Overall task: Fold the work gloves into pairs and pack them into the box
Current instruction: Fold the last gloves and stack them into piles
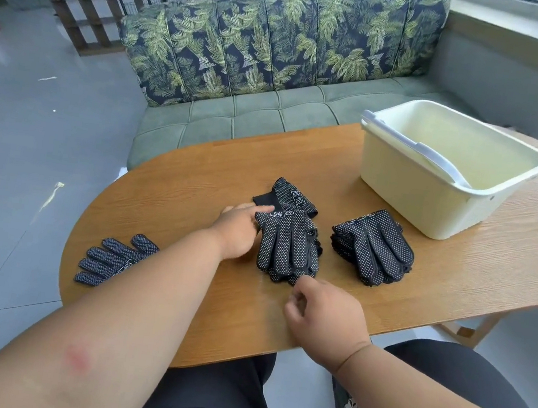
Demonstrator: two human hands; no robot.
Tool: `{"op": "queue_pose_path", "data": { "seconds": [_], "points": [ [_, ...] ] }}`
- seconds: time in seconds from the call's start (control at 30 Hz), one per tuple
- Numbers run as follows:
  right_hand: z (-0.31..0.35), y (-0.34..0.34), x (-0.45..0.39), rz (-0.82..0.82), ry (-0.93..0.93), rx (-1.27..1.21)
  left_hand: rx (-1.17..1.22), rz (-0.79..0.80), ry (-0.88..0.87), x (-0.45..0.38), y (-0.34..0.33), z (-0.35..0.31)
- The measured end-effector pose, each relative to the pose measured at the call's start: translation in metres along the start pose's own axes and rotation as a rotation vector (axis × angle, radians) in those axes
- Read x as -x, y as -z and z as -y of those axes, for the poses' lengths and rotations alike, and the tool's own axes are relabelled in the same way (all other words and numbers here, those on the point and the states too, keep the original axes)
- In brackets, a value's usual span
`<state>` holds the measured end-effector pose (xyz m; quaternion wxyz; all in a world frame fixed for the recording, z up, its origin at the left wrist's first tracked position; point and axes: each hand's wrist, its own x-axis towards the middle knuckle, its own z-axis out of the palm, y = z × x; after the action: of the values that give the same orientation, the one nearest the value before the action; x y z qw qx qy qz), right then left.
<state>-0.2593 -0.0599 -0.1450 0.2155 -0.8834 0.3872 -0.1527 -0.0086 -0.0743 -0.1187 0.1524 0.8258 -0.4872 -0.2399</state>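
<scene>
left hand: flat, fingers together, resting against the cuff edge of the glove pair on the tabletop; steadies it, no real grip.
right hand: loosely curled, thumb and forefinger closing on the pair's fingertip ends; touching or just short, can't tell.
glove pair: between the two hands, dotted palm up, fingers pointing at the person. Another folded glove lies just beyond the left hand's fingertips.
stack: ready gloves just past the right hand, on its outer side.
single glove: outside the left forearm, partly hidden by it.
box: well beyond the right hand, looks empty, handle down inside.
handling: light, soft knit, no stiffness; layers likely slide, but the rubber dots should grip skin and wood.
grasp: pinch all layers at fingertip ends, pin the cuff, fold over; carry squeezed across the middle.
</scene>
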Motion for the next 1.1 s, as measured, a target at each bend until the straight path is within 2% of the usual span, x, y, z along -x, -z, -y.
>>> {"op": "queue_pose_path", "data": {
  "seconds": [0.1,0.2,0.37,0.43,0.5,0.6,0.7,0.77,0.83,0.93,1.0,1.1],
  "points": [
    [-0.001,-0.001,-0.001,0.002,0.010,0.005,0.014,0.046,0.046,0.000,0.004,-0.004],
    [-0.003,-0.004,-0.001,-0.012,0.021,0.015,0.022,0.023,0.075,-0.001,0.002,0.004],
    [-0.004,-0.005,-0.001,-0.024,0.033,0.027,-0.220,-0.124,-0.059,0.022,0.001,-0.010],
    [-0.003,-0.005,-0.001,-0.023,0.038,0.023,-0.195,-0.241,-0.106,0.026,-0.001,0.002],
    [-0.003,-0.005,0.000,-0.021,0.045,0.022,-0.027,-0.399,-0.025,0.031,0.000,0.021],
    [-0.003,-0.004,-0.001,-0.022,0.048,0.023,0.389,-0.686,0.160,0.059,0.015,0.035],
    [-0.004,-0.004,0.000,-0.023,0.047,0.025,0.641,-0.907,0.186,0.097,0.037,0.049],
    [-0.004,-0.005,0.001,-0.015,0.042,0.030,0.708,-0.974,0.166,0.123,0.056,0.054],
    [-0.003,-0.005,0.001,-0.018,0.032,0.040,0.704,-0.999,0.118,0.149,0.072,0.053],
    [-0.001,-0.004,0.001,-0.015,0.015,0.052,0.499,-0.964,0.083,0.182,0.081,0.038],
    [0.001,-0.003,0.002,-0.012,0.013,0.053,0.378,-0.840,0.039,0.196,0.067,0.023],
    [0.001,-0.001,0.004,-0.015,0.019,0.059,0.165,-0.535,-0.028,0.196,0.014,0.012]
  ]
}}
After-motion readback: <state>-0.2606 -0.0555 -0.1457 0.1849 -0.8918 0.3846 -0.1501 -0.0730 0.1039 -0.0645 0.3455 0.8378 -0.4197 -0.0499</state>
